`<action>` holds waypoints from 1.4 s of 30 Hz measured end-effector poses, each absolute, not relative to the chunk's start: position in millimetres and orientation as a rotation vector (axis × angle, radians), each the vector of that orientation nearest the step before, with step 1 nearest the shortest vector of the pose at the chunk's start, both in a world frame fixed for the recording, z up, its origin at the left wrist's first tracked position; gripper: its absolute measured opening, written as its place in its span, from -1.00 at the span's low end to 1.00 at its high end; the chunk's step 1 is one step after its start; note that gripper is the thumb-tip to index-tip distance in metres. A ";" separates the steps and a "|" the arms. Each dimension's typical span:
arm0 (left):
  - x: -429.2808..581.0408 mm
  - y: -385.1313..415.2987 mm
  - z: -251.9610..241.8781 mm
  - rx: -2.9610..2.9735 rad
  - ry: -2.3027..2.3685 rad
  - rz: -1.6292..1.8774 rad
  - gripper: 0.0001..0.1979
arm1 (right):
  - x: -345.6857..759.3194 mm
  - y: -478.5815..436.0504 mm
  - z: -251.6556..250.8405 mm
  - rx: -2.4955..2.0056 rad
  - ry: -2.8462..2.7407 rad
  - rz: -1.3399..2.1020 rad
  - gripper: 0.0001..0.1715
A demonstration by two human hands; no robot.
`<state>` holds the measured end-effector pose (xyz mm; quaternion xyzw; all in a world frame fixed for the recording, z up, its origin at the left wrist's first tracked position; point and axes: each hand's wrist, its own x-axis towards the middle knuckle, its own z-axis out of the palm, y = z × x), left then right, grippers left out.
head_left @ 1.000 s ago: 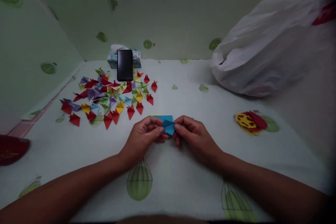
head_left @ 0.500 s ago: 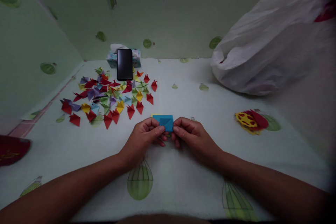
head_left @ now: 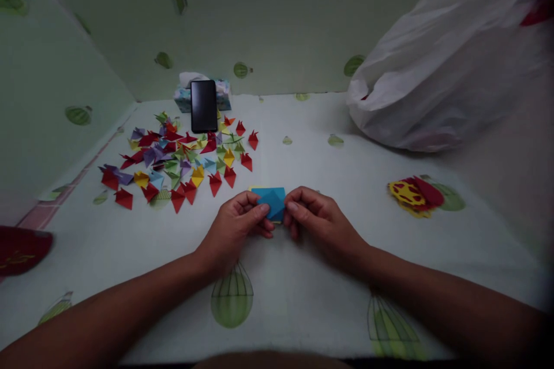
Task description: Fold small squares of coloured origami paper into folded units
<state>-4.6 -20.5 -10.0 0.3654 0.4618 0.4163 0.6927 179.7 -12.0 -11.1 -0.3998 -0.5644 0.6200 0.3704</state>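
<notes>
A small blue folded paper (head_left: 273,202) is held just above the white cloth at the middle of the view. My left hand (head_left: 236,226) pinches its left side between thumb and fingers. My right hand (head_left: 318,220) pinches its right side the same way. A sliver of yellow paper shows under the blue piece. Beyond my left hand, a spread of several folded paper pieces (head_left: 182,158) in red, yellow, green, purple and blue lies on the cloth.
A black phone (head_left: 203,105) leans upright against a tissue box (head_left: 187,92) at the back. A large white plastic bag (head_left: 445,63) fills the right. Red and yellow paper (head_left: 413,193) lies at the right, a red object (head_left: 19,248) at the left edge.
The blue paper has been refolded between my fingers, from a pointed shape with a strip behind it to a compact block with a diagonal crease. Both hands stayed in place.
</notes>
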 end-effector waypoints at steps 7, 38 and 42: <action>-6.0 -23.3 -13.1 0.897 0.978 0.873 -0.81 | 178.5 -11.5 -13.7 -1.005 -1.416 1.667 -0.80; -13.4 -17.0 -7.3 1.453 0.964 0.913 -0.88 | 177.7 -10.8 -16.3 -0.958 -1.311 1.802 -0.74; -16.0 -14.6 -4.4 1.566 0.962 0.854 -0.89 | 177.9 -10.5 -15.5 -0.948 -1.295 1.847 -0.72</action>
